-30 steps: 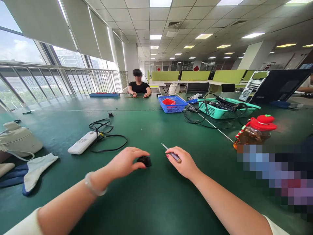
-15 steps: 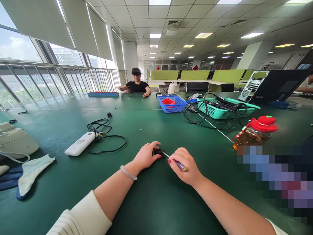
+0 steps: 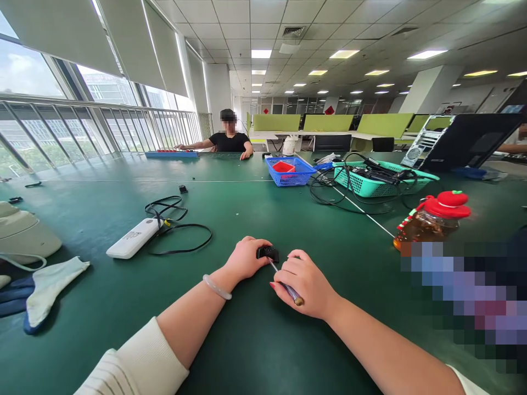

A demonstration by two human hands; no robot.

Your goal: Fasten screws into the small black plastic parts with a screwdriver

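L hand [image 3: 248,258] pinching blk block [image 3: 268,253], R hand [image 3: 302,285] closed on screwdriver [image 3: 293,295], tip at block; looks WIP, remaining amt unclear.

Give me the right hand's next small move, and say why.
Perhaps seat the screwdriver firmly against the black block: the left hand holds the block, and the right hand points the screwdriver at its near side, though contact is unclear.

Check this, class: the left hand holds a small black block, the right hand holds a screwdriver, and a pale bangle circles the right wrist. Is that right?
Not quite: the head view shows the pale bangle around the left wrist, not the right. The left hand does hold the small black block, and the right hand the screwdriver.
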